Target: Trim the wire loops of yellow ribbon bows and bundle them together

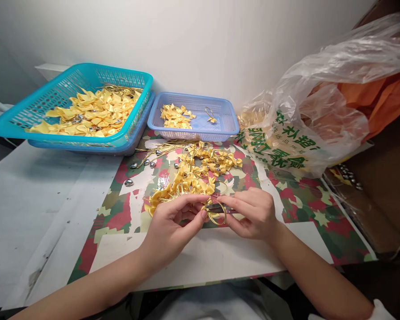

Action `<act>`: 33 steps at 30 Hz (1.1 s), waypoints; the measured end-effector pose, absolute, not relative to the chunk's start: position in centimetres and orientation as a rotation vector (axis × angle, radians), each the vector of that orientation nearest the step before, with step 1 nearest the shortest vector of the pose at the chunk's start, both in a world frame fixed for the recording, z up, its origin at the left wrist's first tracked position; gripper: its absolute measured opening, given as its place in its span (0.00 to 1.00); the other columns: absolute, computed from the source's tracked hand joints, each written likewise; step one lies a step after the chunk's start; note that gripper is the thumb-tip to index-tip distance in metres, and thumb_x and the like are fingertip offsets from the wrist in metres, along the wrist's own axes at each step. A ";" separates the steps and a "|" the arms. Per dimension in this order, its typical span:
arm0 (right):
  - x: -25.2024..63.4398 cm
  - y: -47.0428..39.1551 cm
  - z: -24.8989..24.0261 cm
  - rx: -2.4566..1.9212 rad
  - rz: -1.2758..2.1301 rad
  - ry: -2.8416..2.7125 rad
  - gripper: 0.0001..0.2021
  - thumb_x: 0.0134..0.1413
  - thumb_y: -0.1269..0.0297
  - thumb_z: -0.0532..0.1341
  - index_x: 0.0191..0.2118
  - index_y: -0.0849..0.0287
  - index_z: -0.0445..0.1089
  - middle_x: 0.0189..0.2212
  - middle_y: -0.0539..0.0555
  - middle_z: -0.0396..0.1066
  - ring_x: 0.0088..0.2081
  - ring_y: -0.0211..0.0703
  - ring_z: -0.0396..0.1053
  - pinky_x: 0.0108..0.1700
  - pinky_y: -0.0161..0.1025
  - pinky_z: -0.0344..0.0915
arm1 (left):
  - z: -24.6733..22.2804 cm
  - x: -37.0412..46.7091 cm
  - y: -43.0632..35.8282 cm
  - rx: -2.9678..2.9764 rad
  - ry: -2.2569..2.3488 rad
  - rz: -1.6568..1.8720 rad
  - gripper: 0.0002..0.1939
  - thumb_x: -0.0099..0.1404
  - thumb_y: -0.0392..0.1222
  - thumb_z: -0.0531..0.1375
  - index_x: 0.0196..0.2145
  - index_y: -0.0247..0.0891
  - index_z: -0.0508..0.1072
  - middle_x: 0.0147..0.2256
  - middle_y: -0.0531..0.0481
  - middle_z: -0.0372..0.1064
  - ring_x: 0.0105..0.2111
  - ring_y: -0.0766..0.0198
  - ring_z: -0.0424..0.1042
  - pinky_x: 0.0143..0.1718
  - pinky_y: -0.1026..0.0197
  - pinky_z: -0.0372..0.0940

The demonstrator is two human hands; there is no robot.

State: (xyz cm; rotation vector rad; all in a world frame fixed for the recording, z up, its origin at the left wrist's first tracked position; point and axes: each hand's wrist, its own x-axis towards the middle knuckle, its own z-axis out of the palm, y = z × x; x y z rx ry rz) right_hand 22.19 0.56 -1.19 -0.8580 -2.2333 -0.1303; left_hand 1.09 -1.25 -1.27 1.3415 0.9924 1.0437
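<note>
Gold wire ring (224,216) pinched in left hand (173,222); right hand (255,213) closed round dark thin tool (215,207) at ring; best keep ring still, work tool gently

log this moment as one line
left hand: holds gold ring | right hand: holds dark tool at ring | yellow bows: heaped beyond hands

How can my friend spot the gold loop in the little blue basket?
Find the big turquoise basket. Just right of it sits the little blue basket. Inside, toward the right, the gold loop is by itself with a yellow bow at its bottom, away from the heaped yellow bows.
</note>
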 end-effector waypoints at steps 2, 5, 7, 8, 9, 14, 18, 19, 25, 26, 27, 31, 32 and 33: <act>22.2 0.5 -1.2 -0.860 -0.144 -2.238 0.08 0.58 0.65 0.59 0.38 0.61 0.74 0.21 0.48 0.74 0.20 0.34 0.64 0.24 0.38 0.49 | -1.2 1.1 -1.2 1.341 0.993 1.046 0.10 0.63 0.34 0.62 0.43 0.41 0.77 0.31 0.54 0.77 0.30 0.69 0.78 0.33 0.71 0.73; 22.2 0.5 -1.1 -0.859 -0.165 -2.238 0.08 0.58 0.64 0.59 0.37 0.62 0.74 0.20 0.48 0.72 0.19 0.34 0.63 0.24 0.39 0.49 | -1.2 1.2 -1.2 1.337 0.998 1.051 0.10 0.63 0.33 0.63 0.42 0.41 0.77 0.31 0.54 0.77 0.30 0.69 0.78 0.33 0.72 0.73; 22.2 0.5 -1.1 -0.857 -0.173 -2.236 0.08 0.59 0.64 0.59 0.37 0.61 0.73 0.20 0.48 0.72 0.19 0.34 0.62 0.23 0.39 0.48 | -1.2 1.2 -1.1 1.331 0.999 1.050 0.10 0.62 0.34 0.63 0.42 0.42 0.77 0.32 0.54 0.77 0.30 0.69 0.78 0.33 0.72 0.73; 22.2 0.5 -1.1 -0.857 -0.175 -2.234 0.08 0.59 0.64 0.59 0.37 0.61 0.73 0.20 0.48 0.72 0.19 0.34 0.62 0.23 0.39 0.48 | -1.2 1.2 -1.1 1.329 0.999 1.049 0.10 0.62 0.34 0.63 0.42 0.42 0.78 0.32 0.54 0.77 0.30 0.69 0.78 0.33 0.72 0.73; 22.2 0.5 -1.1 -0.857 -0.176 -2.234 0.07 0.59 0.64 0.59 0.37 0.61 0.73 0.20 0.48 0.72 0.19 0.34 0.62 0.23 0.39 0.48 | -1.2 1.2 -1.1 1.327 1.000 1.046 0.10 0.62 0.34 0.63 0.42 0.42 0.78 0.32 0.54 0.77 0.30 0.69 0.78 0.33 0.72 0.73; 22.2 0.4 -1.1 -0.867 -0.141 -2.229 0.06 0.58 0.65 0.59 0.37 0.59 0.73 0.19 0.47 0.71 0.19 0.33 0.62 0.23 0.39 0.48 | -1.0 1.1 -1.2 1.320 1.010 1.039 0.10 0.62 0.34 0.63 0.42 0.43 0.78 0.32 0.55 0.77 0.30 0.69 0.77 0.33 0.72 0.73; 22.5 0.7 -1.3 -0.903 0.008 -2.156 0.08 0.55 0.60 0.61 0.36 0.59 0.71 0.18 0.46 0.69 0.18 0.33 0.61 0.23 0.37 0.50 | -1.2 1.1 -1.2 1.299 1.013 1.032 0.10 0.63 0.36 0.64 0.43 0.44 0.77 0.32 0.55 0.76 0.31 0.69 0.77 0.34 0.71 0.72; 22.6 0.9 -1.4 -0.937 0.063 -2.127 0.08 0.54 0.59 0.62 0.34 0.58 0.70 0.18 0.45 0.67 0.18 0.32 0.59 0.23 0.36 0.51 | -1.2 1.1 -1.2 1.290 1.017 1.031 0.10 0.63 0.37 0.64 0.43 0.44 0.77 0.32 0.55 0.76 0.31 0.69 0.76 0.34 0.71 0.73; 22.5 1.3 -1.4 -1.154 0.538 -1.744 0.19 0.48 0.64 0.67 0.24 0.55 0.52 0.19 0.43 0.60 0.17 0.30 0.50 0.18 0.33 0.48 | -1.4 1.1 -1.2 1.224 1.024 1.009 0.10 0.64 0.40 0.64 0.44 0.43 0.75 0.30 0.54 0.74 0.31 0.68 0.75 0.34 0.68 0.72; 22.2 1.1 -1.5 -1.114 0.668 -1.686 0.20 0.48 0.66 0.67 0.25 0.54 0.51 0.23 0.45 0.66 0.17 0.29 0.53 0.19 0.32 0.50 | -1.4 1.2 -1.3 1.210 1.011 0.995 0.11 0.64 0.41 0.64 0.45 0.43 0.75 0.29 0.54 0.73 0.31 0.68 0.74 0.34 0.69 0.72; 21.8 0.8 -1.5 -1.049 0.798 -1.644 0.20 0.48 0.68 0.67 0.26 0.54 0.50 0.29 0.48 0.71 0.18 0.29 0.58 0.19 0.33 0.54 | -1.3 1.2 -1.3 1.193 0.991 0.975 0.11 0.64 0.41 0.64 0.45 0.43 0.74 0.29 0.54 0.72 0.30 0.68 0.74 0.33 0.68 0.72; 20.7 -0.1 -1.5 -0.803 1.052 -1.531 0.21 0.52 0.73 0.65 0.26 0.54 0.48 0.36 0.50 0.77 0.26 0.34 0.71 0.28 0.34 0.67 | -1.0 1.3 -1.4 1.141 0.914 0.863 0.14 0.63 0.42 0.65 0.47 0.42 0.73 0.29 0.53 0.71 0.28 0.68 0.73 0.30 0.68 0.72; 20.7 -0.2 -1.4 -0.793 1.055 -1.486 0.21 0.52 0.73 0.65 0.26 0.54 0.49 0.33 0.48 0.77 0.27 0.35 0.71 0.28 0.34 0.68 | -1.0 1.3 -1.4 1.119 0.897 0.836 0.15 0.63 0.42 0.65 0.47 0.43 0.72 0.29 0.53 0.70 0.27 0.69 0.74 0.29 0.68 0.71; 20.8 -0.2 -1.3 -0.801 1.051 -1.436 0.21 0.52 0.74 0.66 0.26 0.54 0.49 0.30 0.47 0.77 0.27 0.35 0.71 0.28 0.33 0.68 | -0.9 1.2 -1.3 1.088 0.877 0.815 0.16 0.62 0.42 0.66 0.48 0.43 0.71 0.30 0.54 0.70 0.26 0.70 0.73 0.28 0.69 0.70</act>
